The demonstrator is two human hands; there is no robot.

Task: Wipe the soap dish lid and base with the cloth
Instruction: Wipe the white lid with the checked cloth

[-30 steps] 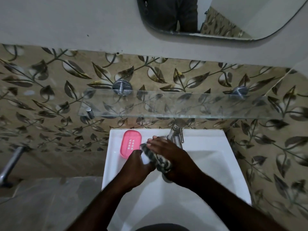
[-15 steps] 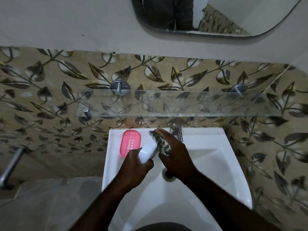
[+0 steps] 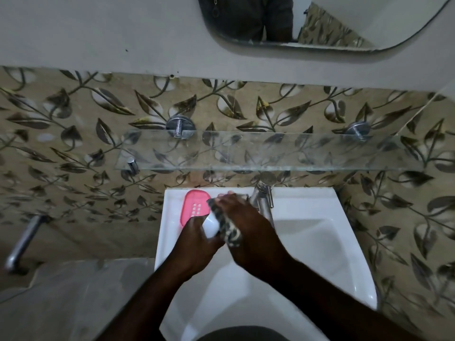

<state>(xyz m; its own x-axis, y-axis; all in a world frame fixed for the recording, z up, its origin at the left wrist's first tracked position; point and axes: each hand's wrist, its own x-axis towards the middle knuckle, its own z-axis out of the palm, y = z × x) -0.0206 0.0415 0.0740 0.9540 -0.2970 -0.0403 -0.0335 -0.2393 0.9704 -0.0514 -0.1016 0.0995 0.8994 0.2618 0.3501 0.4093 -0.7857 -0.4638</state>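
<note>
Over the white sink, my left hand [image 3: 194,239] grips the white soap dish lid [image 3: 210,226], mostly hidden in my fingers. My right hand [image 3: 248,225] holds a dark patterned cloth [image 3: 227,226] bunched against the lid's right side. The pink soap dish base [image 3: 193,206], with a grid of small drain holes, lies flat on the sink's back left ledge, just beyond my left hand and partly covered by it.
The chrome tap [image 3: 263,195] stands at the back of the white sink [image 3: 320,242], right beside my right hand. A glass shelf [image 3: 270,153] juts from the leaf-patterned wall above. A metal bar [image 3: 23,242] sticks out at the left. A mirror [image 3: 320,20] hangs overhead.
My right hand has slid the cloth back and forth along the lid, up toward the tap and then down again. My left hand kept the lid in place.
</note>
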